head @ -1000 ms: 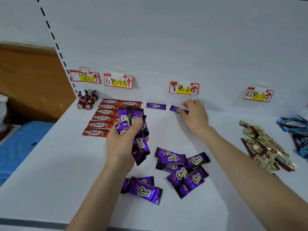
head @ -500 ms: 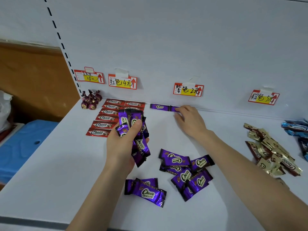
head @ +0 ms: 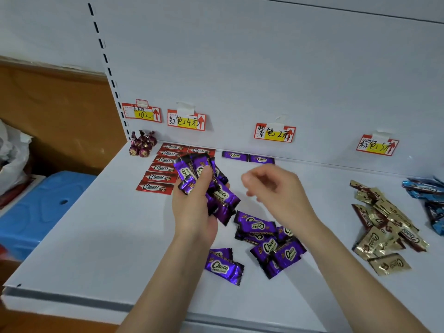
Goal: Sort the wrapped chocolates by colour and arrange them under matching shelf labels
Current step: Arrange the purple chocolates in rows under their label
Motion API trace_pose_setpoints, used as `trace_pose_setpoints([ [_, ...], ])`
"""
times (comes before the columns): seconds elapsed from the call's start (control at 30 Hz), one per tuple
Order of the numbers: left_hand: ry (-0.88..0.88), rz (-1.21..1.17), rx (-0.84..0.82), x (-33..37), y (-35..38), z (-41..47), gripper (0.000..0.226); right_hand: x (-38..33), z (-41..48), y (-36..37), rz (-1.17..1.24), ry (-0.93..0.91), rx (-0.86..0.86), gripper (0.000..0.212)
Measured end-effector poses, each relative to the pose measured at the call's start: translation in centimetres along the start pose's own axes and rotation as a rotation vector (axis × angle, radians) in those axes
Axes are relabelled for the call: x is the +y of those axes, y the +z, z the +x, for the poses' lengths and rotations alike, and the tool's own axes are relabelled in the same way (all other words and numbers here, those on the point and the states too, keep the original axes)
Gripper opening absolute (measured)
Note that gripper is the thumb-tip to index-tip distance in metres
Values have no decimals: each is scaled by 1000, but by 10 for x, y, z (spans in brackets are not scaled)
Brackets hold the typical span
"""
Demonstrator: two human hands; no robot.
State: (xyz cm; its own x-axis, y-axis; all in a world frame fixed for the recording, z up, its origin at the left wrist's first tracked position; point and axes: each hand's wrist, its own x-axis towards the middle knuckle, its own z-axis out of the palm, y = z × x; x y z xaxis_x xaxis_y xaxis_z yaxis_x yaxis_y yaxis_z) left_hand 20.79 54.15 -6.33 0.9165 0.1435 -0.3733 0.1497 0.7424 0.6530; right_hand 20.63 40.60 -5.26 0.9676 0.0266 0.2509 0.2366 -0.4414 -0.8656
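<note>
Blue plastic box (head: 36, 207) fills the lower left of the frame, with a white bag (head: 12, 159) above it at the left edge. The white shelf (head: 96, 248) spreads across the rest. At its back left corner sits a cluster of foil sweets (head: 143, 144) under the first label (head: 141, 113). Just right of them, red chocolates (head: 163, 169) lie flat in neat rows under the second label (head: 186, 121). The left hand (head: 194, 212), centre-left, grips a purple bundle (head: 204, 179) of several chocolates, thumb pressed over them; it overlaps the red rows in the picture. Against the back wall, two purple chocolates (head: 248, 157) lie end to end, below and just left of the third label (head: 275, 133). The right hand (head: 276, 188) hovers at centre above the shelf, blurred, its fingers loosely bent with nothing in them. Below both hands a purple pile (head: 264, 241) lies scattered at lower centre. At the right, a gold pile (head: 384, 227) is heaped below the fourth label (head: 377, 145), and blue chocolates (head: 427, 198) show at the right edge.
</note>
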Motion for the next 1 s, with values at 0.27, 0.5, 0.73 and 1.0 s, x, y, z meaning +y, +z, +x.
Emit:
trace_pose_setpoints([
  [0.27, 82, -37, 52, -7, 3, -20, 33, -15, -40, 16, 195, 183, -12, 4],
  [0.5, 97, 47, 105, -5, 0, -18, 53, -9, -32, -1, 315, 230, 55, 6],
  [0.73, 81, 21, 22, -9, 1, -8, 38, 57, 39, -61, -64, 319, 177, 10],
  [1.0, 90, 67, 16, -12, 6, 5, 28, 126, 109, -87, -640, 361, 58, 23],
])
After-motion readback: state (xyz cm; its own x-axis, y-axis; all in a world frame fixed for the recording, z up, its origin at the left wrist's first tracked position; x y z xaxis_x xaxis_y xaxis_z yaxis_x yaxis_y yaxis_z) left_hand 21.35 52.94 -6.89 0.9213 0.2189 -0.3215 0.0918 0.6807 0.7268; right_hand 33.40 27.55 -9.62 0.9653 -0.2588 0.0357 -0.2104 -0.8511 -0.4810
